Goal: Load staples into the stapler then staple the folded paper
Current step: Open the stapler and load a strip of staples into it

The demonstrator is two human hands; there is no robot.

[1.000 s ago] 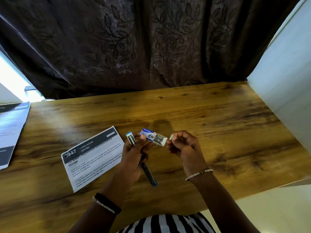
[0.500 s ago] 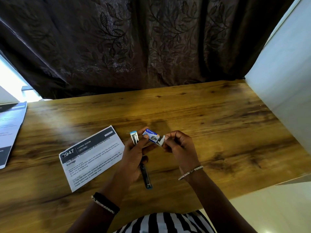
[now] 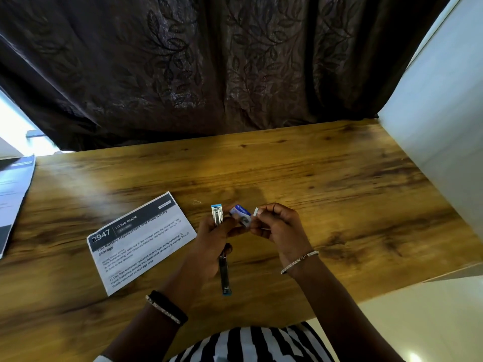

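My left hand grips a slim stapler with a blue tip, swung open so its long dark arm points back toward me. The same hand pinches a small blue and white staple box between thumb and fingers. My right hand holds a small white piece at the box's right end; whether it is the box flap or a strip of staples I cannot tell. The folded paper, printed with a dark header, lies flat on the wooden table just left of my hands.
Another printed sheet hangs over the table's far left edge. A dark leaf-patterned curtain hangs behind the table. A pale wall or panel borders the right side. The table's near edge runs past my right forearm.
Both hands stayed together over the table. The staple box turned slightly, and my right fingers shifted at its right end, with the small white piece now showing above them.
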